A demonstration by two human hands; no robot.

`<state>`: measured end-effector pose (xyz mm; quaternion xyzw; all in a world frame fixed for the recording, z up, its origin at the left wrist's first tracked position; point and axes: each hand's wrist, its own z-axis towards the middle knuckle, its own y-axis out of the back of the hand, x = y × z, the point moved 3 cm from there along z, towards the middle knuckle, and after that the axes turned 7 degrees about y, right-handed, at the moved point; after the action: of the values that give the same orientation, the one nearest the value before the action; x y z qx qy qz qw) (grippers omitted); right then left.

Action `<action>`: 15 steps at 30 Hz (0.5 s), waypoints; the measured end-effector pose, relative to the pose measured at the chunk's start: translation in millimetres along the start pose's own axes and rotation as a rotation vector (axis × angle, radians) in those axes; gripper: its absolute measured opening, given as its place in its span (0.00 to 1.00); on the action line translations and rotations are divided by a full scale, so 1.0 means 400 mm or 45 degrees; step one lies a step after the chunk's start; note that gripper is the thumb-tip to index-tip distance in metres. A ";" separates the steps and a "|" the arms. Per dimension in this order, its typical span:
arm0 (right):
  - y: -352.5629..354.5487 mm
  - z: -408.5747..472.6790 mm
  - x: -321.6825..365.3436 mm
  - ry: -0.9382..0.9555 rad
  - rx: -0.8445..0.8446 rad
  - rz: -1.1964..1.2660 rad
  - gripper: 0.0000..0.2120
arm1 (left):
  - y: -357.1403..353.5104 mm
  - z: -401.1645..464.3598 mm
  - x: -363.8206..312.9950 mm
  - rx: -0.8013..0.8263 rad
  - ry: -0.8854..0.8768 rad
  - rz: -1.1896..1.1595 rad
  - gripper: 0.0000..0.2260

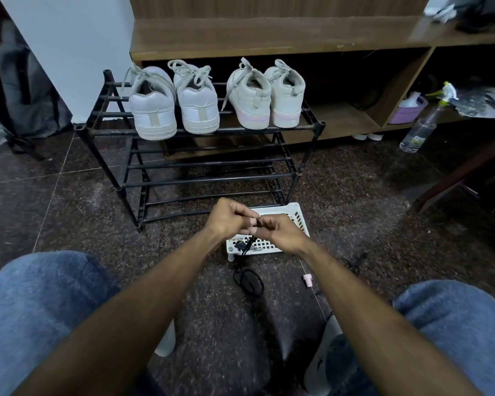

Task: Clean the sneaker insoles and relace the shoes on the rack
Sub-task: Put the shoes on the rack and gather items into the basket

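Four sneakers (two pairs) line one rack shelf.

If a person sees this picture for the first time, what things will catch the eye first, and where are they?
First, four pale sneakers in a row on the top tier of the black rack, heels toward the camera. Then, low in the middle, the left hand and right hand pinching a black lace above a white basket.

Four sneakers sit on the rack; basket before it, perhaps touching.
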<state>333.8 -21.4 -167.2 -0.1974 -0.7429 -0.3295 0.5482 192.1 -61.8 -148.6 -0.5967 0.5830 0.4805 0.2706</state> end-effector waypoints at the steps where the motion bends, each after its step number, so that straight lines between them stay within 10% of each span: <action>1: -0.002 0.002 -0.004 -0.017 0.010 0.009 0.19 | 0.007 0.001 -0.012 -0.007 -0.016 0.011 0.06; 15: 0.046 -0.067 -0.122 -0.316 -0.022 -0.046 0.12 | 0.235 0.012 0.030 -0.957 0.244 -1.237 0.09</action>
<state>380.0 -23.9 -203.2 -0.2279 -0.8056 -0.3188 0.4443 99.4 -79.1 -138.6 -0.8889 0.0575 0.4190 0.1763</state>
